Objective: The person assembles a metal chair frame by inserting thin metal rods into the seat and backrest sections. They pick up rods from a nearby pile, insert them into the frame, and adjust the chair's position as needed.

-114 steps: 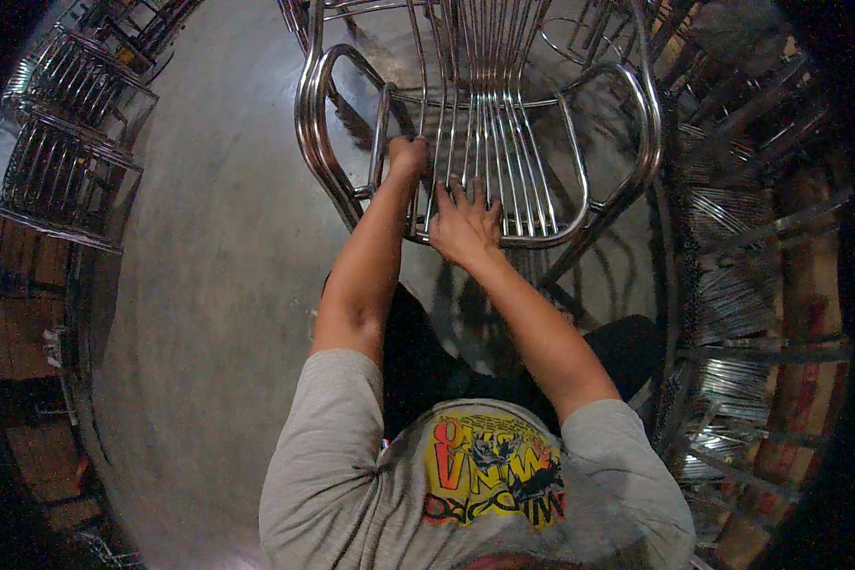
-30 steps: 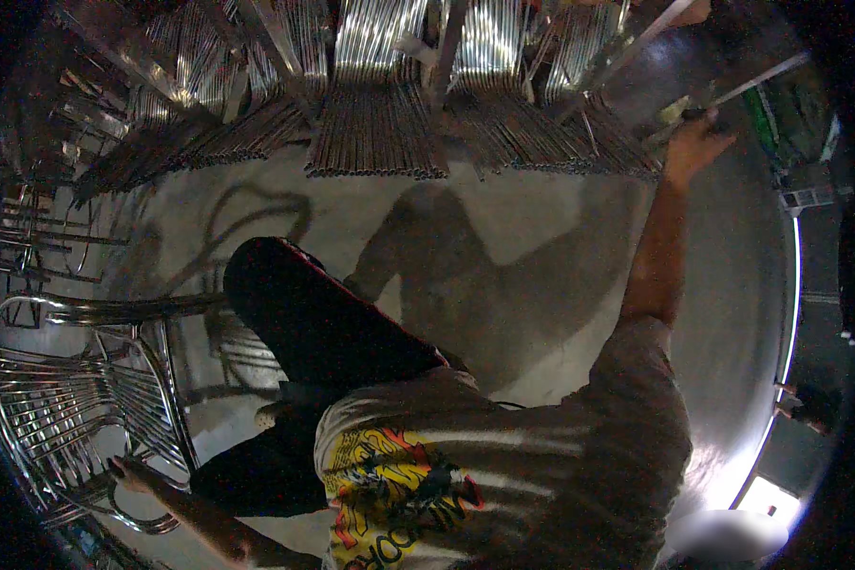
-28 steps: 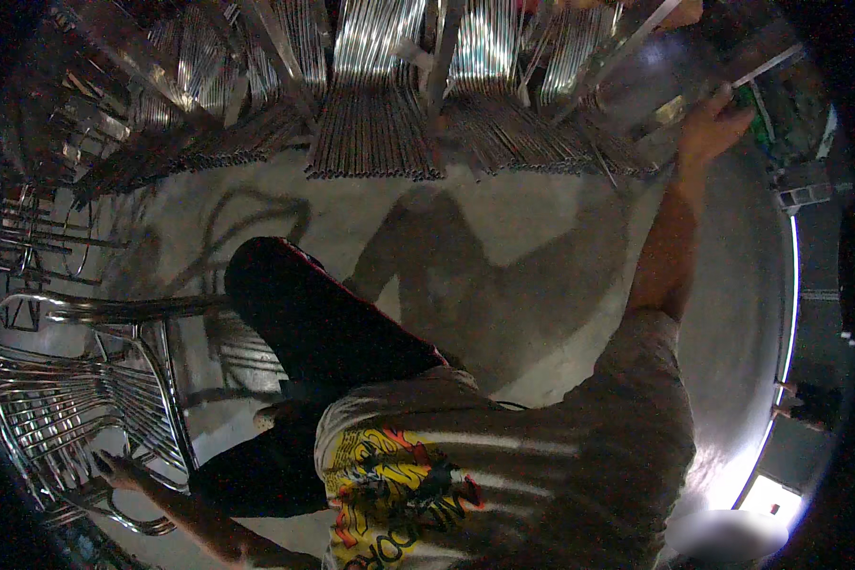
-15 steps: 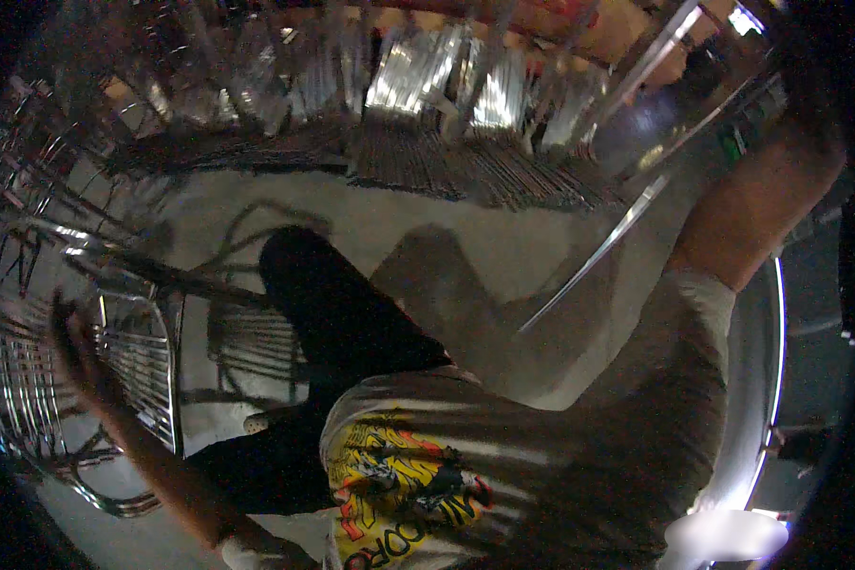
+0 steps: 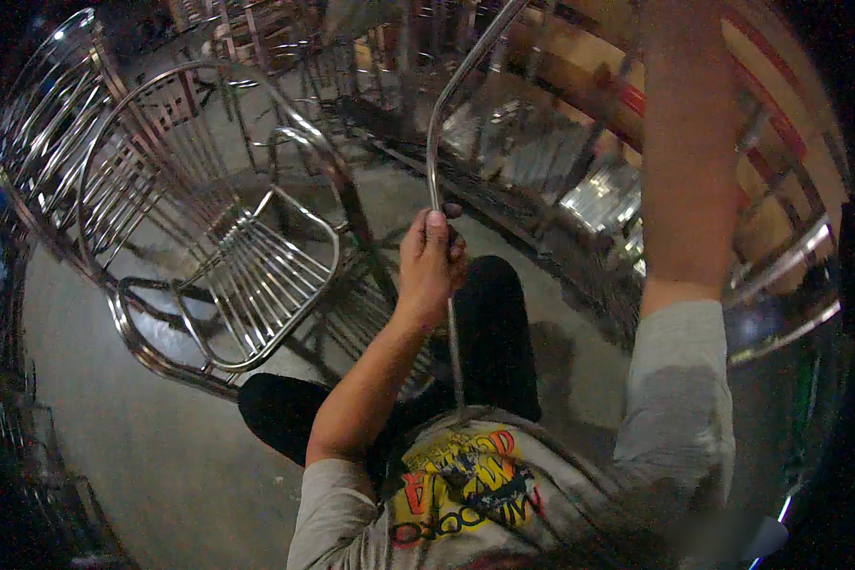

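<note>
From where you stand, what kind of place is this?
Probably a workshop or store for metal furniture. A shiny steel-tube chair stands on a bare concrete floor, more steel frames are stacked behind, and the left hand grips a bent steel tube.

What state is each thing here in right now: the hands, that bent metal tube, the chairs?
Left hand: closed around the tube.
Tube: held upright, its top curving over to the right.
Right arm: raised; the hand is out of frame.
Chair: standing on the floor to the left, seat bare, untouched.
Stacked chairs: piled along the back, blurred.
Floor: concrete, dimly lit.
</note>
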Available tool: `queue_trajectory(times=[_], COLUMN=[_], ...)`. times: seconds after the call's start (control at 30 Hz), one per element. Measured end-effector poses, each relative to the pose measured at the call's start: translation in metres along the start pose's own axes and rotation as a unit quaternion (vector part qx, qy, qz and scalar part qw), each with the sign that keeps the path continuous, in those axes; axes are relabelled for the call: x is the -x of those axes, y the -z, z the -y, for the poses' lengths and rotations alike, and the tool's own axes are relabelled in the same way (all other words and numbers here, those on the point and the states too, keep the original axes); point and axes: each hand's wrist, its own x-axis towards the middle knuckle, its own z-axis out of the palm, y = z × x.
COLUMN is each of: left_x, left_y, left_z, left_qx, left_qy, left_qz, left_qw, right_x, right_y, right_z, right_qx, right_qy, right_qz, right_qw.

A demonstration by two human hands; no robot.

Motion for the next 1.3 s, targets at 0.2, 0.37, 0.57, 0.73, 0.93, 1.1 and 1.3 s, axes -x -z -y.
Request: queue_trajectory(times=[0.2,0.37,0.57,0.73,0.93,1.1,1.3], left_x=[-0.068,-0.091,-0.116,-0.088,-0.056,-0.056,-0.053], left_y=[0.146,0.227,0.254,0.291,0.308,0.303,0.301], left_z=[-0.047,-0.118,-0.100,-0.013,0.069,0.062,0.060], left_qx=[-0.597,-0.839,-0.901,-0.685,-0.715,-0.709,-0.706], left_qy=[-0.173,-0.064,-0.214,-0.352,0.012,0.031,0.026], left_qz=[-0.101,-0.053,-0.073,-0.287,-0.225,-0.220,-0.215], left_qw=[0.777,0.538,0.370,0.569,0.662,0.670,0.674], right_x=[0.015,0.152,0.249,0.232,0.217,0.196,0.181], right_y=[-0.053,-0.071,-0.132,-0.188,-0.234,-0.259,-0.276], right_z=[-0.057,0.051,0.271,0.317,0.335,0.346,0.354], right_qx=[-0.259,-0.261,-0.466,-0.549,-0.565,-0.572,-0.576], right_qy=[-0.189,-0.172,-0.302,-0.340,-0.411,-0.443,-0.447], right_qz=[0.213,0.584,0.582,0.559,0.602,0.598,0.605], right_qw=[0.923,0.749,0.594,0.520,0.385,0.344,0.320])
